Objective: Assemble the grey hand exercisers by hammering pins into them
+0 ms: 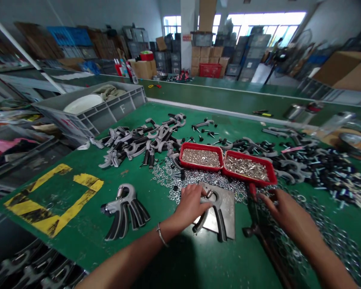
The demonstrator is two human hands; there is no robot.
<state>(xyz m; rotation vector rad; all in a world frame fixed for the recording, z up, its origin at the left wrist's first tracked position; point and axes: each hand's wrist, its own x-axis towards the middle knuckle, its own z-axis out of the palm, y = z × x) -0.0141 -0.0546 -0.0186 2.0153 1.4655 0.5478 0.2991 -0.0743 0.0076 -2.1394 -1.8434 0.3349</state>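
Note:
My left hand [192, 204] is closed around the top of a hand grip strengthener [219, 214], near its coil spring. This gripper's dark-padded legs point toward me, over a flat metal plate [230, 216]. My right hand [289, 212] hovers above loose metal washers [307, 224] with thumb and fingers apart and nothing seen between them. Just left of it lie a red-ended tool [252, 190] and a hammer [252, 230], whose handle runs toward the lower right. Several assembled hand grip strengtheners [128, 212] lie grouped to my left.
Behind the plate stand a red tray of small rings [201, 157] and a red tray of small metal pins [247, 167]. Grey handle parts [135, 140] pile up at back left; black-headed bolts [333, 176] spread at right. A grey crate [108, 110] borders the table's far left.

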